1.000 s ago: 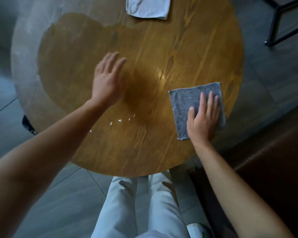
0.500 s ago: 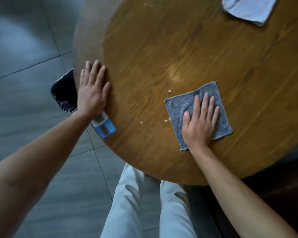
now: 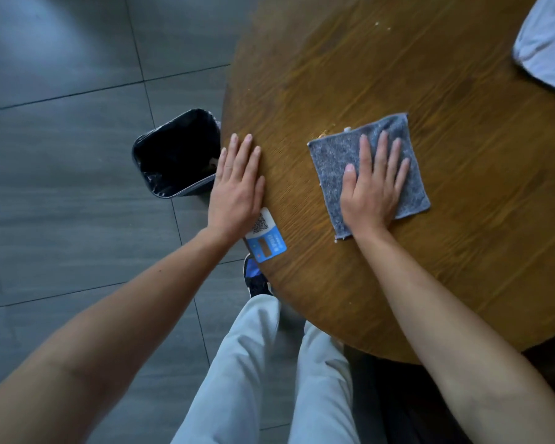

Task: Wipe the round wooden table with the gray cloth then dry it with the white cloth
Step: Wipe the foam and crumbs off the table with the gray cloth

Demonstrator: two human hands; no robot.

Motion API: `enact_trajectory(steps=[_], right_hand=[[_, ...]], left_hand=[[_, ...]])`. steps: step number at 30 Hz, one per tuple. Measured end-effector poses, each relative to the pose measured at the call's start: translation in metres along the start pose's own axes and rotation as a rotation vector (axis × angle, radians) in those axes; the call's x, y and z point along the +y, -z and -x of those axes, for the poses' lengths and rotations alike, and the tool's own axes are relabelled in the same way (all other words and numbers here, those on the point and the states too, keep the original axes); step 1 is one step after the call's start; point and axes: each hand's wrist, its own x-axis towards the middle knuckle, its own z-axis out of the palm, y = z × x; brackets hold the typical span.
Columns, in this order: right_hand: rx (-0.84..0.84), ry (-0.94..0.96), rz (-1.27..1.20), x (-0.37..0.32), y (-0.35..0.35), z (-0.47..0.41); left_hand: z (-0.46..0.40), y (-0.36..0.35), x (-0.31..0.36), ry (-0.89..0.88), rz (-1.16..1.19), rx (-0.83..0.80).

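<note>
The round wooden table point(image 3: 462, 251) fills the right side of the view. On it lies the gray cloth point(image 3: 330, 161), spread flat as a square, and my right hand point(image 3: 370, 190) presses down on it with fingers spread. A few pale crumbs sit at the cloth's far edge. My left hand point(image 3: 237, 187) rests flat at the table's left rim, holding nothing. The white cloth point(image 3: 545, 46) lies at the far right, partly cut off by the frame.
A black bin point(image 3: 177, 155) with a liner stands on the gray tiled floor just left of the table rim. A blue and white QR-code sticker point(image 3: 266, 238) sits at the rim under my left wrist. My legs and one shoe are below.
My view swung left as I moved round the table. The left hand went from mid-table to the left rim. The right hand slid the gray cloth leftward, pushing the crumbs along.
</note>
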Motion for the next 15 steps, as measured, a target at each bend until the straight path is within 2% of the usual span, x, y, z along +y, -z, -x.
enact_trajectory(steps=[5, 10, 15], right_hand=[[-0.039, 0.225, -0.019, 0.000, 0.001, 0.015], [-0.054, 0.161, -0.187, 0.022, 0.013, 0.079], [-0.095, 0.297, 0.007, 0.033, 0.010, 0.103]], left_hand=[[0.001, 0.000, -0.001, -0.011, 0.016, 0.014], [0.007, -0.002, 0.000, 0.025, 0.007, 0.012], [0.018, -0.005, 0.007, 0.072, -0.006, 0.045]])
